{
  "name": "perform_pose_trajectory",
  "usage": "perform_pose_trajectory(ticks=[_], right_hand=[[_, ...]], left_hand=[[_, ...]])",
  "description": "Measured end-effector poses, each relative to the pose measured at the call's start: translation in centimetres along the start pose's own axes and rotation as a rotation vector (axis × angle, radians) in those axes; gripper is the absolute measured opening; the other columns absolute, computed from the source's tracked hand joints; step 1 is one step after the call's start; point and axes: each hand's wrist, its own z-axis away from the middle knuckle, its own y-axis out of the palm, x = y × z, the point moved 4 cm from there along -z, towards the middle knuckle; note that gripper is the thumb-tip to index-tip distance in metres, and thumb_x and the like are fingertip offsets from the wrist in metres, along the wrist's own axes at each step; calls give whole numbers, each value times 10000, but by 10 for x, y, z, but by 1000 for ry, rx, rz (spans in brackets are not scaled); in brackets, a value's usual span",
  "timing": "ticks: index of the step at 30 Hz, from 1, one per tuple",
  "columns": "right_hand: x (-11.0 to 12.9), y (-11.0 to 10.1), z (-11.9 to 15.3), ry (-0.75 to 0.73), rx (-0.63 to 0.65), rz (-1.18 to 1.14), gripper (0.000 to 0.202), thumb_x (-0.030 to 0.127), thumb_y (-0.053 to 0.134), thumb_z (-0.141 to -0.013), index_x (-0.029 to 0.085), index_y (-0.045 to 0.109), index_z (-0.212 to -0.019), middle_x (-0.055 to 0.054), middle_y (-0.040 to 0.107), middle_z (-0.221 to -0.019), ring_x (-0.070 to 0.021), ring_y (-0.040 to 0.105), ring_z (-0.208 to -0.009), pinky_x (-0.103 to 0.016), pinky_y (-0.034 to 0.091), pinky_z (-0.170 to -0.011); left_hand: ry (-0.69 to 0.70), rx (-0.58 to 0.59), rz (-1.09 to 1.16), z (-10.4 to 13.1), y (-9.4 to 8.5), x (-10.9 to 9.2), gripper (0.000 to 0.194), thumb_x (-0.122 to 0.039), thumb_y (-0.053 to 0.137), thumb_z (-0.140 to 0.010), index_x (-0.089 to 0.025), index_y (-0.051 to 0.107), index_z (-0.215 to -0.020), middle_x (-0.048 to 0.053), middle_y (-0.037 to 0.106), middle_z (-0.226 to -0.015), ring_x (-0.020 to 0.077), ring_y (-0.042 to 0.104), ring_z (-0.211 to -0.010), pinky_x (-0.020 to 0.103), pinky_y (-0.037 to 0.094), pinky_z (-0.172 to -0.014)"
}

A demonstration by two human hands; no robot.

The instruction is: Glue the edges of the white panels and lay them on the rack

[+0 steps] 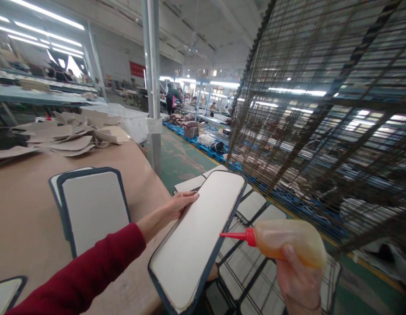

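Observation:
My left hand (pixel 181 203) grips the left edge of a long white panel (pixel 203 236) with rounded corners and a dark rim, held tilted over the table's edge. The thumb lies on its white face; the other fingers are mostly hidden behind it. In my right hand (pixel 296 275) is a squeeze bottle (pixel 288 240) of yellowish liquid with a red nozzle, lying nearly level. Its tip points left and meets the panel's right rim in view; whether it touches I cannot tell. Similar panels (pixel 94 208) lie stacked on the table to the left.
A brown-topped table (pixel 144 179) bears a heap of beige pieces (pixel 68 133). Wire racks hold more white panels (pixel 252 205) below right, beside a raised wire grid (pixel 321 96). A metal post (pixel 153 87) stands ahead, near a white bin (pixel 131 120). A person (pixel 172 100) is farther back.

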Motion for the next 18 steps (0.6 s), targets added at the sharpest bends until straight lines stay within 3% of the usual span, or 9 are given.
perform_pose_trajectory(ticks=[5, 9, 13, 18], right_hand=[[8, 5, 6, 42, -21, -49, 297, 309, 828, -639, 211, 687, -882, -54, 702, -930, -226, 650, -886, -314, 567, -734], [17, 10, 11, 61, -29, -71, 289, 305, 853, -604, 225, 693, -831, -27, 696, -782, -208, 657, -838, -269, 565, -698], [16, 10, 13, 78, 13, -63, 261, 335, 851, -611, 219, 692, -781, -29, 672, -684, -223, 655, -740, -317, 569, -671], [13, 3, 19, 56, -16, 3, 282, 345, 838, -639, 218, 693, -844, -49, 694, -789, -232, 650, -777, -357, 560, -722]], left_hand=[[-2, -22, -2, -4, 1, 2, 200, -182, 763, -747, -101, 704, -921, 74, 745, -719, 175, 662, -545, 286, 554, -571], [4, -12, 1, -11, 1, 4, 245, -196, 771, -744, -90, 701, -952, 81, 742, -712, 178, 662, -548, 291, 550, -582], [5, -7, -5, -11, 2, 0, 282, -197, 794, -719, -93, 698, -964, 78, 744, -719, 179, 669, -567, 285, 550, -593], [5, -18, -10, -10, 1, -5, 210, -168, 745, -765, -97, 697, -957, 55, 734, -684, 165, 659, -544, 269, 543, -569]])
